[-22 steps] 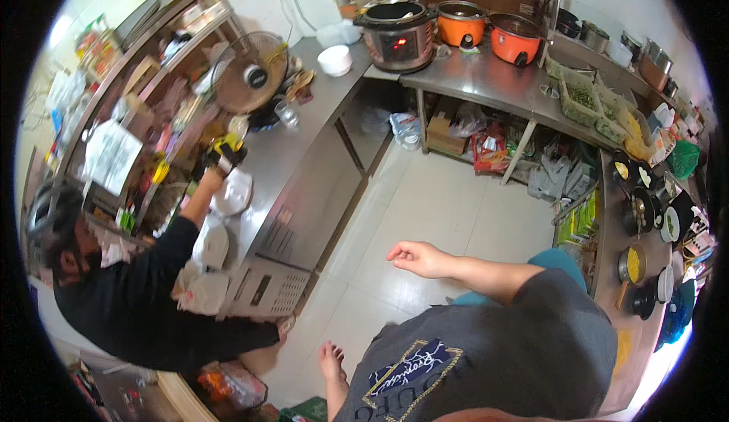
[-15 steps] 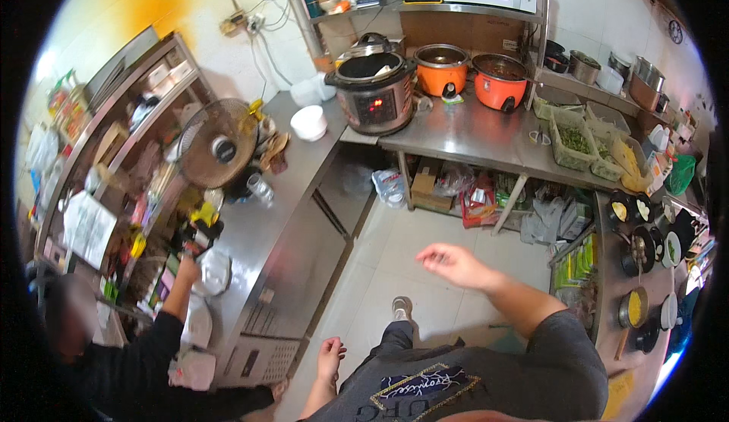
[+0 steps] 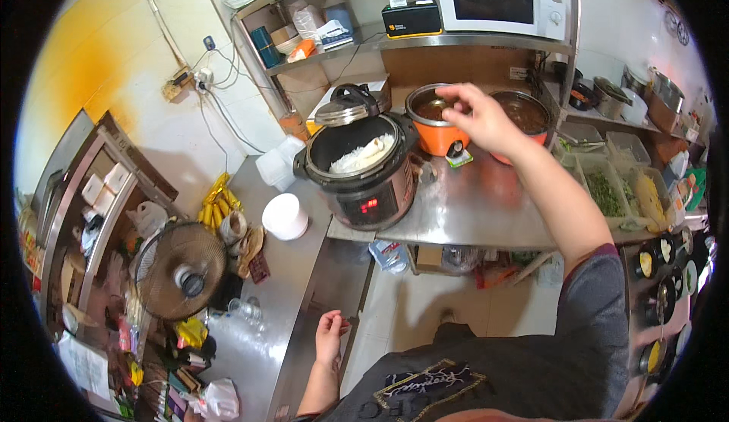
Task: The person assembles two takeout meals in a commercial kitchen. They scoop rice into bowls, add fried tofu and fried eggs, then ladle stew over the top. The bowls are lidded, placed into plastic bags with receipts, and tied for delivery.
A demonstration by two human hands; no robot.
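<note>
My right hand (image 3: 480,118) reaches over the counter, above and between two orange pots. Its fingers stretch over the rim of the left orange pot (image 3: 434,136), which has brown liquid inside. The right orange pot (image 3: 524,111) also holds something brown and is partly behind my wrist. No object shows in that hand, and its fingers look apart. Low beside the left counter hangs my left hand (image 3: 329,338), loosely curled and empty. Between the hands and the wall stands a large rice cooker (image 3: 368,187), uncovered, with white rice (image 3: 355,159) and a pale rice paddle (image 3: 375,149) inside.
A white tub (image 3: 285,216) stands on the left counter (image 3: 285,281), near a fan (image 3: 182,270). Above the pots, a shelf carries a microwave (image 3: 501,1). Greens in a plastic bin (image 3: 602,190) sit at right, with small pans (image 3: 659,300) nearer me.
I have moved forward to the back counter. My right hand has gone from above the floor to over the orange pots. The co-worker at left has mostly left the view.
</note>
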